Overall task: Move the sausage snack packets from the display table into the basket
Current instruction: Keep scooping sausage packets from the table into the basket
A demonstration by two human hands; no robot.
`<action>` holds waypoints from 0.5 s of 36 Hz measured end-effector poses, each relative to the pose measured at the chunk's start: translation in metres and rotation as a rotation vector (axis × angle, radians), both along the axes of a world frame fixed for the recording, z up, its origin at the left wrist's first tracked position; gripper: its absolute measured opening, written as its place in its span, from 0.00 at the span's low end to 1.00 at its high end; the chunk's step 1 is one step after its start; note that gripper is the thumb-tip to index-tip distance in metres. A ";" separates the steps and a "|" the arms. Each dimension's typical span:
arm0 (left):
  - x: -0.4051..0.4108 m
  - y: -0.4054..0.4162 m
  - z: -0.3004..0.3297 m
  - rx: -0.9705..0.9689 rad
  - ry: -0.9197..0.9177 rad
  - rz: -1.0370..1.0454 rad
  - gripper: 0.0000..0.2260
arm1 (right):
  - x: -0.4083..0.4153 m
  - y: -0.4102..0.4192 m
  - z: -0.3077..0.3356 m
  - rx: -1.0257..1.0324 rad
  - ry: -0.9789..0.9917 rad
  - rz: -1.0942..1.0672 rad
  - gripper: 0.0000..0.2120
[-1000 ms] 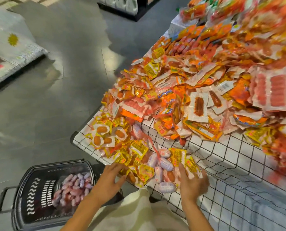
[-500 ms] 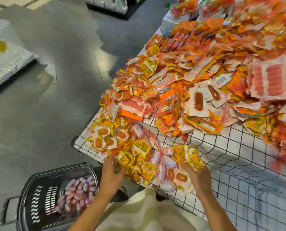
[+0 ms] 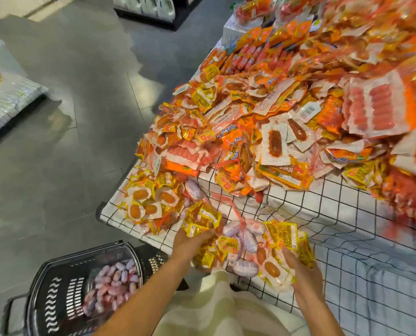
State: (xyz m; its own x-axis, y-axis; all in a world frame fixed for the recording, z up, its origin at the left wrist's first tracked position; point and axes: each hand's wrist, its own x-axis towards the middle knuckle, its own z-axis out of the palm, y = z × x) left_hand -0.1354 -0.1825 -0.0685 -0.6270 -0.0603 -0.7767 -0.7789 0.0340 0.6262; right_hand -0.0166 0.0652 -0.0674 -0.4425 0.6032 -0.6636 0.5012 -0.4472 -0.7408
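Observation:
A heap of yellow and pale pink sausage snack packets [image 3: 241, 243] lies at the near corner of the display table [image 3: 323, 214], which has a white cloth with a black grid. My left hand [image 3: 190, 243] reaches into the left side of the heap, fingers curled round yellow packets [image 3: 199, 224]. My right hand [image 3: 301, 270] presses against the right side of the heap, fingers under yellow packets [image 3: 287, 236]. The black basket [image 3: 56, 299] stands on the floor at lower left, holding several pink sausage packets [image 3: 112, 287].
A large pile of orange, red and white sausage packets [image 3: 299, 105] covers the table further back. Grey tiled floor [image 3: 68, 141] lies to the left. White sacks [image 3: 5, 98] sit at far left, a dark shelf base [image 3: 153, 13] at the top.
Both hands have pushed further into the near heap, drawing the packets together. The left hand has moved up and right and now grips yellow packets. The view has shifted slightly.

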 end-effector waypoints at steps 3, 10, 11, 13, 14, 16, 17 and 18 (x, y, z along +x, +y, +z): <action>-0.001 0.008 -0.001 0.004 0.001 -0.028 0.35 | 0.001 0.007 0.005 -0.043 -0.012 0.084 0.24; -0.006 -0.013 0.005 0.143 -0.064 -0.123 0.21 | 0.008 0.023 0.012 -0.024 0.013 0.058 0.24; -0.005 -0.019 0.007 0.172 -0.080 -0.122 0.21 | 0.011 0.025 0.015 -0.023 0.024 0.030 0.26; -0.001 -0.031 0.010 0.194 -0.085 -0.112 0.18 | 0.018 0.030 0.023 -0.029 0.068 -0.017 0.26; 0.001 -0.037 0.011 0.207 -0.080 -0.094 0.20 | 0.021 0.033 0.026 -0.034 0.088 -0.038 0.25; 0.007 -0.047 0.013 0.232 -0.076 -0.027 0.28 | 0.029 0.039 0.034 -0.049 0.115 -0.070 0.18; 0.011 -0.050 0.015 0.240 -0.068 0.003 0.29 | 0.032 0.043 0.038 -0.065 0.132 -0.078 0.15; 0.015 -0.052 0.016 0.253 -0.057 0.027 0.28 | 0.035 0.047 0.040 -0.083 0.153 -0.079 0.14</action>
